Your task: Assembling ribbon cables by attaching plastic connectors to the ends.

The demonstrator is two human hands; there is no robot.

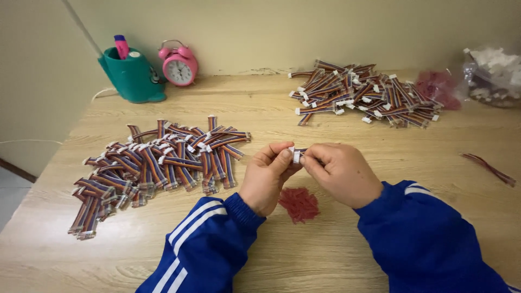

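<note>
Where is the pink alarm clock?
In the head view, the pink alarm clock stands at the back left of the wooden table, against the wall, just right of the teal holder.

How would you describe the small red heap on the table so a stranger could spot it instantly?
On the wooden table, look just below the left hand and right hand. The red heap lies there, loose, tiny and single-coloured, unlike the striped cable piles.

Home worktable (325, 255): cable piles (157, 163), pink alarm clock (178, 64)
</note>
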